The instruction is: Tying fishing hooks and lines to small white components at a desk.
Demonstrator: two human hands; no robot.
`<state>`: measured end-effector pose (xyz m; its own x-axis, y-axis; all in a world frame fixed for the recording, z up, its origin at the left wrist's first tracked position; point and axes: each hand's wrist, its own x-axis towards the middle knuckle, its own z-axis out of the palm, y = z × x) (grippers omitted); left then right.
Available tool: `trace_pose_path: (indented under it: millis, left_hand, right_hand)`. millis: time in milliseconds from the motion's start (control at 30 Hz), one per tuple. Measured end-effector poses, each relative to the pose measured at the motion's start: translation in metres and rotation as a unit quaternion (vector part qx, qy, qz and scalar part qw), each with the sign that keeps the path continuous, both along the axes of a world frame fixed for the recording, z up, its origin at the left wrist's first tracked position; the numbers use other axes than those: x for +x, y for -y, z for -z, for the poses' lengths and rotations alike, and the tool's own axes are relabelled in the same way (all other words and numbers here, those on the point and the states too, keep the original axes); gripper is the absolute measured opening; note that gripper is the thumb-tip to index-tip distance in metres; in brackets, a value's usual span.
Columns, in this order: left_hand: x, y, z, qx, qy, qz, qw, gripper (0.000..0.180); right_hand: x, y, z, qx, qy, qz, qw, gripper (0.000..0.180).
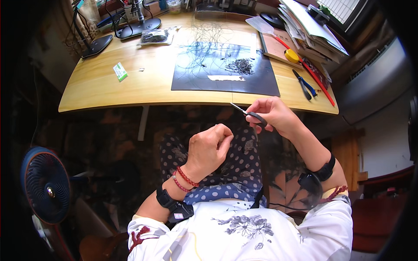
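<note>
My right hand (276, 115) is closed around a small pair of scissors (261, 119) with black handles, its blades slanting up and left toward the desk's front edge. Lower and to the left, over my lap, my left hand (210, 145) is curled with thumb and fingers together; whatever is in it is too small or hidden to make out. On the desk beyond lies a dark shiny mat (261, 85). It bears a heap of small black looped pieces (241, 66), a pale strip (226, 78) and a loose tangle of thin dark strands (196, 56).
On the wooden desk (96, 89) are a clear bag of black pieces (156, 36), a green-and-white packet (120, 72), blue-handled pliers (303, 85), a red fly swatter (311, 69) and a yellow tape measure (292, 55). Papers (313, 26) pile up far right. A fan (45, 185) stands left.
</note>
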<state>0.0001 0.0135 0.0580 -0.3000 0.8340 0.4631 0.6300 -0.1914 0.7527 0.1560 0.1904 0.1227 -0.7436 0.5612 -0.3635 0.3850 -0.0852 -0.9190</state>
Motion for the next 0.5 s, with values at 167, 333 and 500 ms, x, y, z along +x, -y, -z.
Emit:
trace_pose_path:
  millis: [167, 333, 500]
  left_hand:
    - [0.002, 0.002, 0.005, -0.008, 0.004, -0.01, 1.0, 0.006]
    - [0.002, 0.005, 0.009, -0.011, -0.022, -0.008, 1.0, 0.006]
    - [0.009, -0.01, -0.006, -0.005, -0.047, 0.077, 0.996, 0.009]
  right_hand:
    - [0.008, 0.007, -0.008, 0.032, -0.011, -0.004, 0.999, 0.012]
    - [0.019, -0.012, -0.012, 0.323, -0.103, 0.09, 0.936, 0.012]
    - [0.038, -0.079, -0.02, 0.637, 0.025, 0.128, 0.76, 0.024]
